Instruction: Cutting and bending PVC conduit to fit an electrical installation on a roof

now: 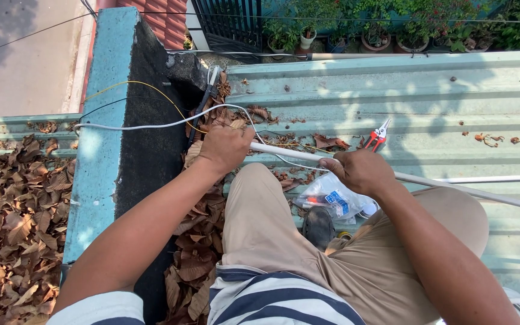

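The pale green metal roof (428, 102) fills most of the view, ridged and sloping away toward a row of potted plants (386, 36) at its far edge. To the left of the roof runs a blue-painted wall top (100, 150), dark along its inner face, and beyond that wall lies a thick bed of dry brown leaves (13, 222). More leaves sit packed where the roof meets the wall.

The person sits on the roof in tan trousers (272, 222) and a striped shirt. A long white pipe (464, 189) lies across the roof in front of them, running from the wall side out past the right edge. The left hand (224, 147) is closed around the end of the pipe nearest the wall, fingers wrapped tight. The right hand (359, 171) grips the same pipe a little farther along, fingers curled round it.

A thin white cable (151, 126) loops from the wall top across to the pipe end. Just below the right hand lies a clear plastic bag (332, 198). Red-handled pliers (377, 135) rest on the roof just beyond the pipe.
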